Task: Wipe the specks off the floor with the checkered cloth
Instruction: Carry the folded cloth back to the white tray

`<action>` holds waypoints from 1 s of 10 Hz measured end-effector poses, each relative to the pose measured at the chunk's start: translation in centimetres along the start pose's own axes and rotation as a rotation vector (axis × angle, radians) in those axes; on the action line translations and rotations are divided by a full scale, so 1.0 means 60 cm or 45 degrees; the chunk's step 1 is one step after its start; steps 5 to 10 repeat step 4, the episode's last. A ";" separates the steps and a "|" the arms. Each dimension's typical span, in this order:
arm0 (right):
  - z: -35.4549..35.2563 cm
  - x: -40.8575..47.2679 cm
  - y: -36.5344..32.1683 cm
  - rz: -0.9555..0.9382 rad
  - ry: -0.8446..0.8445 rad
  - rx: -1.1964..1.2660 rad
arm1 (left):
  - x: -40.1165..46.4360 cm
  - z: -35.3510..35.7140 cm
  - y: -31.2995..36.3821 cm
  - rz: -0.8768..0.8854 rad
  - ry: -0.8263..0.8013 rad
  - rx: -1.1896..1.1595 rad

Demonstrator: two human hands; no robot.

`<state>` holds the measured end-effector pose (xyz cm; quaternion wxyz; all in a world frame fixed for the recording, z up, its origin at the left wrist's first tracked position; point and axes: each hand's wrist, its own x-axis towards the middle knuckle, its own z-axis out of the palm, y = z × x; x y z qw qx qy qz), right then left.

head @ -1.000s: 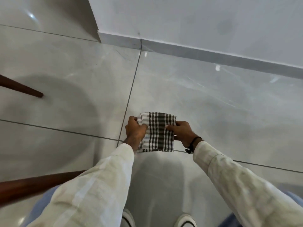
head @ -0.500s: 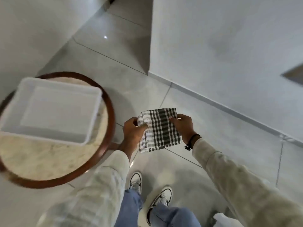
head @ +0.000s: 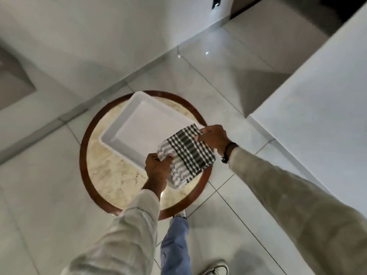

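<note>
Floor (head: 49, 205): pale glossy tiles with thin dark grout lines; specks cannot be made out at this sharpness.
Round table (head: 111, 171): marble top inside a dark wooden rim, standing on the floor at the middle of the view.
Tray (head: 127, 116): 1 white rectangular tray resting on the table top, set at an angle, nothing visible on its bare part.
Left hand (head: 156, 169): fingers curled closed, thumb and fingertips pinching the near-left corner of the cloth; pale sleeve runs down to the near edge.
Checkered cloth (head: 186, 155): folded into a rough rectangle, dark and white check, held off the floor and in the air above the near-right corner of the tray, stretched between both hands.
Right hand (head: 213, 136): closed in a pinch on the far-right corner of the cloth; a dark band sits at the wrist.
Leg (head: 174, 245): blue trousers, near the table's near rim.
Shoe (head: 216, 269): 1 light shoe at the near edge, on the floor.
Wall (head: 317, 106): plain white surface on the right.
</note>
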<state>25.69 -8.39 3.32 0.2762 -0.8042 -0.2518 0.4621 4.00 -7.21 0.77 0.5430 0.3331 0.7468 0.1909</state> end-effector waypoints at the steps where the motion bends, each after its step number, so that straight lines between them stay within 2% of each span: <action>1: 0.071 0.087 -0.032 -0.078 -0.075 -0.262 | 0.075 0.002 -0.016 -0.104 0.084 -0.017; 2: 0.125 0.158 -0.033 -0.194 -0.138 -0.530 | 0.129 0.015 -0.030 -0.136 0.117 0.062; 3: 0.149 0.191 -0.015 -0.235 -0.168 -0.637 | 0.165 0.025 -0.038 -0.091 0.058 0.222; 4: 0.150 0.200 -0.004 -0.250 -0.130 -0.620 | 0.162 0.028 -0.033 0.028 0.043 0.521; 10: 0.150 0.200 -0.004 -0.250 -0.130 -0.620 | 0.162 0.028 -0.033 0.028 0.043 0.521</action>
